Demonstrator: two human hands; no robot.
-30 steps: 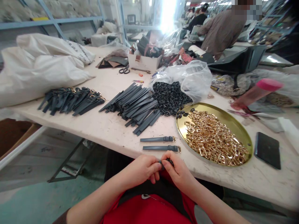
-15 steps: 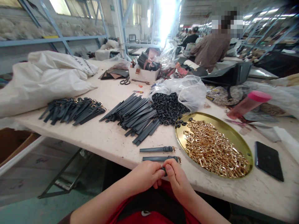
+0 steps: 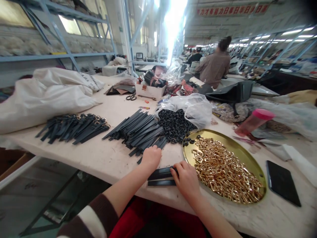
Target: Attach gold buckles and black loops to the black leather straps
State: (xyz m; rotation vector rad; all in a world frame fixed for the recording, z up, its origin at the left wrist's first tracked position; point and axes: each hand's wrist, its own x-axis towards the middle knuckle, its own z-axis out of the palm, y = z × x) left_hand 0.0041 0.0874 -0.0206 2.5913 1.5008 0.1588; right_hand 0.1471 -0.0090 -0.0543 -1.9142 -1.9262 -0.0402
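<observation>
Curls the right hand (image 3: 187, 178) over the right ends of flat, blue-black, leather-like straps (image 3: 159, 182); cannot tell if pinching or resting. Holds the left hand (image 3: 151, 158) beyond and left of that grip, over the near end of piled plain, dark, flat strips (image 3: 138, 132); with fingertips hidden, cannot tell if pinching. Seems midway between laying down straps and fetching a strip. Calls next for pinching one strip alone.

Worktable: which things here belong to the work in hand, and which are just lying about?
Likely in the work:
flat dark strips
small dark loops
gold-coloured buckles on a round tray
straps by the right hand

Apparently just lying about:
smartphone
black-handled scissors
pink-lidded bottle
</observation>
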